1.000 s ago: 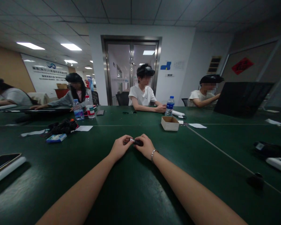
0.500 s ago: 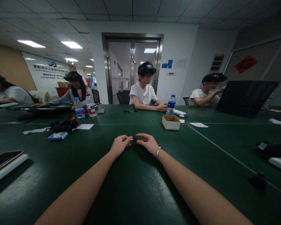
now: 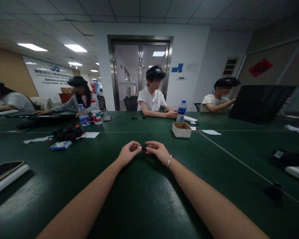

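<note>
Item under inspection: a small dark piece with a silver end (image 3: 144, 148), located between the two hands, above the worktop (image 3: 139, 199), its length running roughly crosswise. Exact type cannot be determined at this size.

Left hand (image 3: 127, 154): thumb and fingers pinching the silver end. Right hand (image 3: 159, 153): thumb and fingers grasping the dark end. A silver bracelet (image 3: 169, 161) encircles the right wrist.

Beyond the hands, slightly to the right: an open cardboard box (image 3: 181, 133), with a blue-capped bottle (image 3: 181, 112) upright just behind it and a sheet of paper (image 3: 211, 132) lying to its right.

Left side: a blue-and-white packet (image 3: 60, 145) in front of a black bundle (image 3: 66, 133); farther back, a red-capped bottle (image 3: 96, 116) and a second blue-capped bottle (image 3: 84, 116) stand close together. Near left edge: a phone (image 3: 6, 170) resting on a white object (image 3: 17, 177).

Right side: a black item (image 3: 289, 156) behind a white device (image 3: 298, 173), both near the edge.

Across the worktop, a person in a white top (image 3: 153, 99) sits with forearms on the surface; other seated persons are visible to either side.
</note>
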`<state>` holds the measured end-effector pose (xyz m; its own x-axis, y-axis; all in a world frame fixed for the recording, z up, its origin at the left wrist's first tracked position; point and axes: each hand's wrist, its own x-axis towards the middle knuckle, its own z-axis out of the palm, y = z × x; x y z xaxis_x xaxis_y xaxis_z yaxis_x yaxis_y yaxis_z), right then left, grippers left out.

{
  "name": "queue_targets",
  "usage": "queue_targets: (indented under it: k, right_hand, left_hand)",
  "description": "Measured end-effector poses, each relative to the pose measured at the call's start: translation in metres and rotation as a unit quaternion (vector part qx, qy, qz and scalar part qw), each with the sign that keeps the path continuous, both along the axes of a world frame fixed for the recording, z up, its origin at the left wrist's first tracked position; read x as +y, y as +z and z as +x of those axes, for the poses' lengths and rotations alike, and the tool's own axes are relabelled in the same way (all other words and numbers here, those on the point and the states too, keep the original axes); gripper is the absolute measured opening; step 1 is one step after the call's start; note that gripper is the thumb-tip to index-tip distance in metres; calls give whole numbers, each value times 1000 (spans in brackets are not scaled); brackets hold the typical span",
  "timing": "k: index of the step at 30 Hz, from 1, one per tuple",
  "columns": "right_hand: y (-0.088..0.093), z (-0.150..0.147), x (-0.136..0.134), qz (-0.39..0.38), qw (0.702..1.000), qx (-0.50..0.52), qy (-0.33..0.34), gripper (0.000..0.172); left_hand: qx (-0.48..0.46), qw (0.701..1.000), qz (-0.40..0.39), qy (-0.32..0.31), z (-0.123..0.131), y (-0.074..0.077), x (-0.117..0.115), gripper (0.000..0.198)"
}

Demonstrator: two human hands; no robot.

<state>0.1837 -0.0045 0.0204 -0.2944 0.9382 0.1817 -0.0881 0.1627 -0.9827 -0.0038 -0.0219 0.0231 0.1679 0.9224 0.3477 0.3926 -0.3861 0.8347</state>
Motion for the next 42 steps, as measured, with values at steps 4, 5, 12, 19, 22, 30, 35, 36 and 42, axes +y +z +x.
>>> queue_targets:
  k: [4, 5, 12, 19, 22, 30, 35, 36, 42]
  right_hand:
    - [0, 0, 0, -2, 1000, 4, 1, 40]
    - [0, -1, 0, -3, 1000, 3, 0, 39]
    - [-2, -2, 1, 2, 1000, -17, 3, 38]
    - [0, -1, -3, -4, 1000, -28, 13, 39]
    - [2, 0, -4, 0, 999, -34, 16, 41]
    - [3, -6, -8, 41, 997, -59, -20, 41]
    - [3, -12, -12, 46, 996, -69, -20, 39]
    - [3, -12, -12, 47, 997, -64, -22, 38]
    - [4, -7, -9, 27, 999, -1, -45, 37]
  left_hand:
    - [-13, 1000, -6, 16, 1, -2, 2, 38]
    - [-14, 1000, -9, 20, 1, -2, 2, 36]
    - [43, 997, -42, 45, -2, 0, 0, 40]
    - [92, 992, -65, 63, -3, 1, -1, 56]
    - [93, 989, -81, 82, -2, 2, -2, 59]
    - [77, 984, -105, 118, 0, 4, -1, 52]
    - [41, 988, -111, 101, -4, 1, 3, 50]
    - [26, 990, -106, 86, -5, 0, 3, 49]
    - [-69, 997, -37, -3, -4, 1, 4, 45]
